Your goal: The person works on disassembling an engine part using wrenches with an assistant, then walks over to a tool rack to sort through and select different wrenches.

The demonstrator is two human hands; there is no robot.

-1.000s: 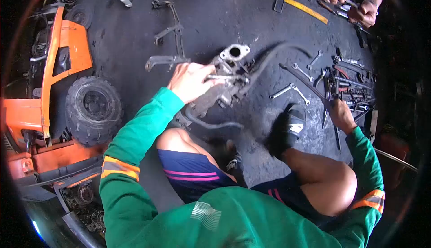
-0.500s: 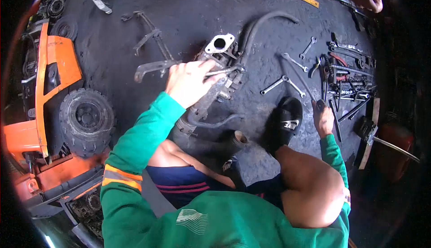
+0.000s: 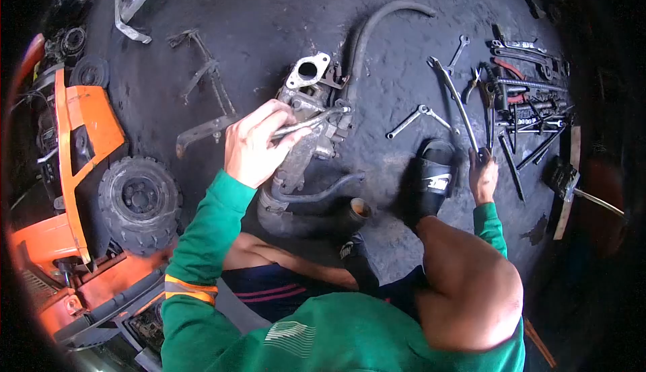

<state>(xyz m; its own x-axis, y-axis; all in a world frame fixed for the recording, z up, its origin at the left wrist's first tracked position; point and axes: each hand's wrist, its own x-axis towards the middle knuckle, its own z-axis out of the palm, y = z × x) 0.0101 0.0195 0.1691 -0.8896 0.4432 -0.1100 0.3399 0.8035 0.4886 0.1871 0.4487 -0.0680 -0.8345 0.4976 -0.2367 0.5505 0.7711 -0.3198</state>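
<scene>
My left hand [image 3: 259, 140] is closed around a wrench [image 3: 306, 124]. The wrench's far end reaches a fitting on the side of a grimy metal engine part [image 3: 296, 160], which lies on the floor before me. A pale oval flange [image 3: 308, 70] with a round hole tops this part, and rubber hoses [image 3: 362, 42] run from it. On the other side, my right hand [image 3: 483, 178] grips the dark near end of a long slim metal tool [image 3: 464, 113]. Its far tip lies among the loose wrenches, and its exact kind is unclear.
Joined wrenches [image 3: 422, 111] and another wrench [image 3: 460, 49] lie on the dark floor. Several hand tools [image 3: 528, 89] are piled to the right. At left are an orange vehicle frame [image 3: 94, 123] and a knobby tyre [image 3: 140, 200]. A rusty metal bracket [image 3: 205, 79] lies beyond my left hand.
My view has shifted a little, so the floor items sit differently in it. The left hand's wrench stays at the engine part. The right hand's tool now appears brighter and more upright.
</scene>
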